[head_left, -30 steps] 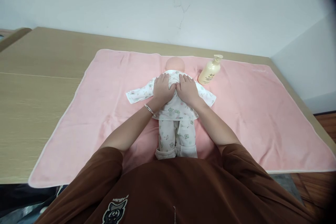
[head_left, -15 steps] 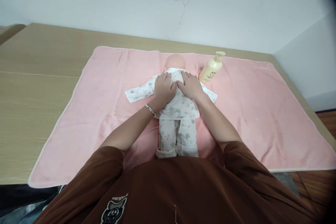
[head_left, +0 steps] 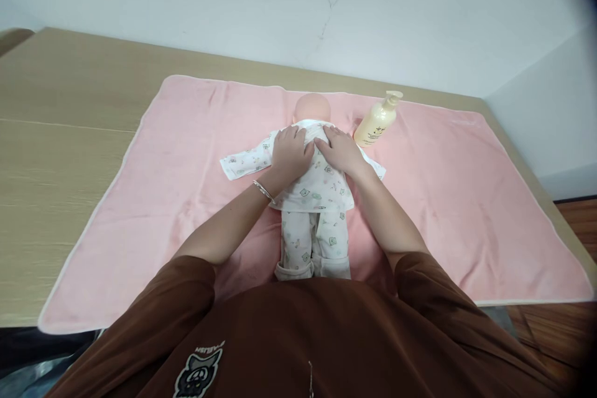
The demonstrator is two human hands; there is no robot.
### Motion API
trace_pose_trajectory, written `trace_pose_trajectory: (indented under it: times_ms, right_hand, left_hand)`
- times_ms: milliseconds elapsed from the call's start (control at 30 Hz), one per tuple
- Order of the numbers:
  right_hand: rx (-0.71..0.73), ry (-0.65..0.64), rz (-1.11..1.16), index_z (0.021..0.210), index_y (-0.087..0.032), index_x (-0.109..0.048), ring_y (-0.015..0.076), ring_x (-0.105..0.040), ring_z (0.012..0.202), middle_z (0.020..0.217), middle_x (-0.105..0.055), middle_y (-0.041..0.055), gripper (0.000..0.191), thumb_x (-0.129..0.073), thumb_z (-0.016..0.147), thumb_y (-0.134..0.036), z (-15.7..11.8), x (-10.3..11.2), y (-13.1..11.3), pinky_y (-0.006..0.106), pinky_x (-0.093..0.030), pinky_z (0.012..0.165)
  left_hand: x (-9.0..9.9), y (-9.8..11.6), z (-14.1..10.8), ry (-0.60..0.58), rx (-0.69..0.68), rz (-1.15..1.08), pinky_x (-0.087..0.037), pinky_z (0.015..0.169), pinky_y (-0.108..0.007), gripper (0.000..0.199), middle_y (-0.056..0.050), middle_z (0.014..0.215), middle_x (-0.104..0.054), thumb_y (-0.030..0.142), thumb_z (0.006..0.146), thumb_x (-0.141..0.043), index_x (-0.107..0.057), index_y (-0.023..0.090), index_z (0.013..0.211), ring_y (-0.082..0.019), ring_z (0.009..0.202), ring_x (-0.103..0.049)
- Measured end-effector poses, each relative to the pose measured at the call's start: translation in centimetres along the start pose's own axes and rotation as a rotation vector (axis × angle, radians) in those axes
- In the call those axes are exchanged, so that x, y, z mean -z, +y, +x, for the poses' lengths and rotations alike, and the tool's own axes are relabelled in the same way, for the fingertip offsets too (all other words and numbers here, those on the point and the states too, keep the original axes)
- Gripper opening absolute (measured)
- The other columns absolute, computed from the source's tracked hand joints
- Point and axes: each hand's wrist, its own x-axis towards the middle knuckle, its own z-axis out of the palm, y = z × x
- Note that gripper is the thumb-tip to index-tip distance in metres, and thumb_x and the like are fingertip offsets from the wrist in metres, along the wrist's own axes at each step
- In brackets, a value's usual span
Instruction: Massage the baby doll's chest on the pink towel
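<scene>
A baby doll (head_left: 312, 107) in a white patterned top (head_left: 321, 189) and matching trousers (head_left: 297, 239) lies on a pink blanket (head_left: 153, 199), its head toward the wall and its face not visible. My left hand (head_left: 291, 152) rests flat on the left side of the doll's upper body, a silver bangle at the wrist. On the other side, my right hand (head_left: 339, 150) lies with its fingers stretched over the cloth near the shoulder. Both thumbs point inward and are close together. The doll's sleeves spread out to either side.
A cream pump bottle (head_left: 377, 121) stands on the blanket just beyond my right hand, close to the doll's right-hand sleeve. Under the blanket is a wooden table (head_left: 69, 168), its back edge along a white wall (head_left: 233, 6).
Both hands stay on the doll's upper body, with hardly any shift. The whole view has moved slightly.
</scene>
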Motion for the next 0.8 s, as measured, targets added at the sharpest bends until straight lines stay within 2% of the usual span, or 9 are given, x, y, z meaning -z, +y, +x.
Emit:
trace_pose_trajectory:
  times_ms: [100, 200, 333, 433, 500, 633, 733, 800]
  right_hand:
    - [-0.039, -0.014, 0.029, 0.154, -0.008, -0.044, 0.0352, -0.037, 0.153, 0.162, -0.044, 0.021, 0.063, -0.034, 0.108, -0.049, 0.5, -0.5, 0.5, 0.056, -0.026, 0.125]
    - [-0.05, 0.006, -0.044, 0.156, -0.006, -0.041, 0.0375, -0.037, 0.152, 0.161, -0.045, 0.022, 0.059, -0.031, 0.109, -0.041, -0.1, -0.7, -0.5, 0.058, -0.026, 0.124]
    - [-0.011, 0.042, -0.143, 0.136, -0.005, -0.059, 0.0384, -0.055, 0.133, 0.138, -0.064, 0.0252, 0.047, -0.032, 0.106, -0.028, -1.2, -0.1, -2.1, 0.054, -0.038, 0.114]
    - [0.03, 0.003, -0.096, 0.115, -0.011, -0.068, 0.0357, -0.063, 0.116, 0.119, -0.071, 0.0207, 0.037, -0.037, 0.103, -0.026, -1.4, 0.8, -1.9, 0.048, -0.046, 0.103]
    - [0.051, -0.023, 0.009, 0.108, -0.016, -0.07, 0.0326, -0.065, 0.11, 0.113, -0.073, 0.016, 0.033, -0.04, 0.101, -0.029, -1.1, 1.2, -1.1, 0.043, -0.049, 0.096]
    - [0.049, -0.001, 0.177, 0.123, -0.018, -0.067, 0.0305, -0.063, 0.121, 0.131, -0.07, 0.0128, 0.038, -0.039, 0.103, -0.035, -0.1, 0.9, 0.3, 0.042, -0.047, 0.103]
    - [0.007, 0.001, 0.122, 0.132, -0.013, -0.061, 0.0344, -0.056, 0.133, 0.143, -0.063, 0.0184, 0.044, -0.039, 0.105, -0.038, 0.4, 0.2, 0.2, 0.048, -0.042, 0.111]
    - [-0.003, 0.01, 0.045, 0.132, -0.009, -0.06, 0.036, -0.054, 0.135, 0.143, -0.062, 0.0216, 0.045, -0.037, 0.106, -0.037, 0.2, 0.0, -0.4, 0.05, -0.039, 0.114]
  left_hand:
    - [-0.2, 0.1, -0.1, 0.026, -0.032, -0.01, -0.044, 0.114, -0.049, 0.036, -0.019, 0.131, -0.068, 0.03, 0.096, -0.043, -0.065, 0.012, 0.119, -0.034, 0.126, -0.06]
    - [-0.5, -0.7, 0.4, 0.021, 0.004, -0.047, -0.044, 0.115, -0.049, 0.043, -0.019, 0.134, -0.067, 0.035, 0.092, -0.052, -0.063, 0.011, 0.126, -0.034, 0.128, -0.06]
    - [-0.9, -1.8, 1.0, -0.007, 0.006, -0.079, -0.043, 0.116, -0.052, 0.046, -0.017, 0.133, -0.068, 0.037, 0.089, -0.057, -0.061, 0.013, 0.128, -0.034, 0.129, -0.059]
    - [-0.9, -1.7, 0.9, 0.003, -0.019, -0.06, -0.043, 0.115, -0.053, 0.043, -0.018, 0.13, -0.069, 0.034, 0.089, -0.055, -0.063, 0.013, 0.125, -0.035, 0.126, -0.06]
    - [-0.8, -1.3, 0.6, 0.033, -0.025, -0.034, -0.044, 0.113, -0.053, 0.038, -0.017, 0.126, -0.07, 0.032, 0.089, -0.053, -0.065, 0.013, 0.12, -0.035, 0.123, -0.061]
    - [-0.5, -0.5, 0.1, 0.075, -0.069, 0.003, -0.048, 0.109, -0.05, 0.033, -0.017, 0.119, -0.072, 0.028, 0.093, -0.046, -0.068, 0.013, 0.113, -0.033, 0.118, -0.064]
    - [-0.3, -0.4, 0.1, 0.072, -0.095, 0.01, -0.05, 0.107, -0.049, 0.033, -0.018, 0.118, -0.072, 0.029, 0.094, -0.045, -0.068, 0.012, 0.112, -0.033, 0.117, -0.065]
    - [-0.2, -0.6, 0.2, 0.054, -0.082, 0.013, -0.05, 0.107, -0.049, 0.034, -0.019, 0.117, -0.072, 0.031, 0.094, -0.047, -0.067, 0.012, 0.112, -0.034, 0.116, -0.065]
